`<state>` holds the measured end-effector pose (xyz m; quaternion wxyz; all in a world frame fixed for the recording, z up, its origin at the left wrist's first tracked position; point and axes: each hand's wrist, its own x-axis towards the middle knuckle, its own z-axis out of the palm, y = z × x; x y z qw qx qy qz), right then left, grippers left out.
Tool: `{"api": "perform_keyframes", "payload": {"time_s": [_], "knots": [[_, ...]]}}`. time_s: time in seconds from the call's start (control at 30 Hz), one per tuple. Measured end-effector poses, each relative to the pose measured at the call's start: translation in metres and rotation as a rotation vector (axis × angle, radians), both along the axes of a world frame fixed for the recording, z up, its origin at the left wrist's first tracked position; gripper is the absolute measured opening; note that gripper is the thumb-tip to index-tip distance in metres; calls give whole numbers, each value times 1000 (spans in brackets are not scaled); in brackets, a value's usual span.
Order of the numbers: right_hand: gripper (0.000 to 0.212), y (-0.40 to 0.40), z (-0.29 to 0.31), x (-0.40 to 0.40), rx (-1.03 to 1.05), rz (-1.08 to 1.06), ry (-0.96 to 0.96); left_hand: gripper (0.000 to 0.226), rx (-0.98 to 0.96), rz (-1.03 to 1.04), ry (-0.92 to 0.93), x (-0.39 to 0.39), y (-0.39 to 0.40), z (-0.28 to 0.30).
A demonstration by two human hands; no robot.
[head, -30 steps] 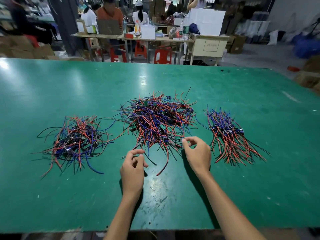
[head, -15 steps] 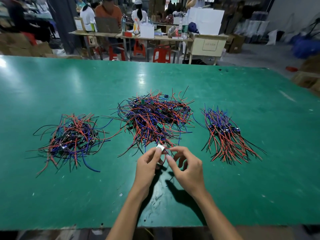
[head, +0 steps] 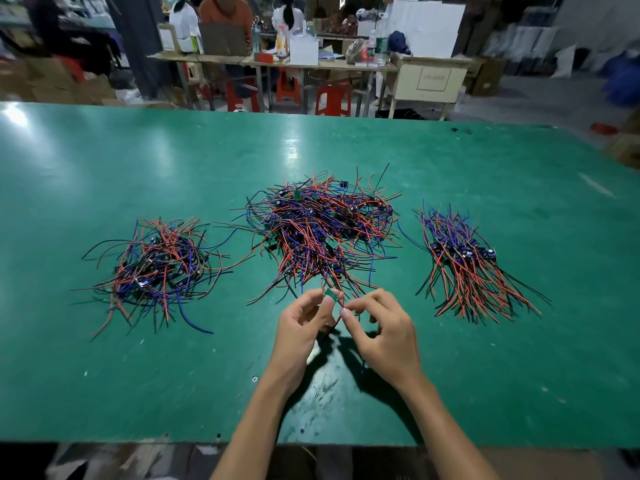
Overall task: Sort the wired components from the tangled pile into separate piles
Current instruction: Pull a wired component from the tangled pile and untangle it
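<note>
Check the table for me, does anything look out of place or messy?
Nothing looks damaged or spilled. The left pile is loosely tangled, with wires straying over the green table, while the right pile lies combed in one direction. That fits sorting under way.

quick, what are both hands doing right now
Left hand: shut on a small green board, pinched at the fingertips.
Right hand: shut on the board's red wire.

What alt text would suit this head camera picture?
Two bare hands, left hand and right hand, pinch one small green board with wires above a green table, before three heaps of red, blue and black wires.
</note>
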<state>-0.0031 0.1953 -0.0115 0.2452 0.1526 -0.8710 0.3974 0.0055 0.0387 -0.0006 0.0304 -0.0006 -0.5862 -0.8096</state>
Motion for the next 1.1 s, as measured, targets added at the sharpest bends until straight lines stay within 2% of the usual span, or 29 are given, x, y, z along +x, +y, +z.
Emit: {"api": "perform_keyframes", "payload": {"time_s": [0.07, 0.3, 0.5, 0.57, 0.63, 0.7, 0.77, 0.87, 0.93, 1.0, 1.07, 1.1], "knots": [[7, -2, 0, 1, 17, 17, -10, 36, 35, -8, -7, 0, 0, 1], [25, -2, 8, 6, 74, 80, -43, 38, 98, 49, -92, 0, -9, 14], [25, -2, 9, 4, 68, 65, -103, 31, -156, 202, 168, -19, -63, 72], [25, -2, 8, 4, 101, 71, -118, 23, -292, 269, 210, -35, -91, 90], [22, -2, 6, 3, 135, 69, -141, 17, -554, 388, 185, -54, -122, 96], [15, -3, 5, 0, 134, 44, -157, 15, -870, 546, 112, -71, -154, 89], [12, -3, 6, -2, 158, 26, -186, 21, -1086, 627, -2, -81, -183, 72], [32, -6, 6, -6, 292, 38, -257, 32, -1265, 604, -206, -81, -211, 47], [22, -8, 6, -8, 293, 31, -263, 36, -1337, 645, -281, -77, -212, 38], [13, -7, 4, -9, 245, 15, -247, 38, -1385, 743, -218, -69, -198, 38], [16, -7, 1, -11, 223, 9, -244, 35, -1461, 802, 0, -59, -170, 40], [17, -6, -1, -12, 228, 11, -243, 30, -1452, 756, 127, -53, -152, 41]]}}
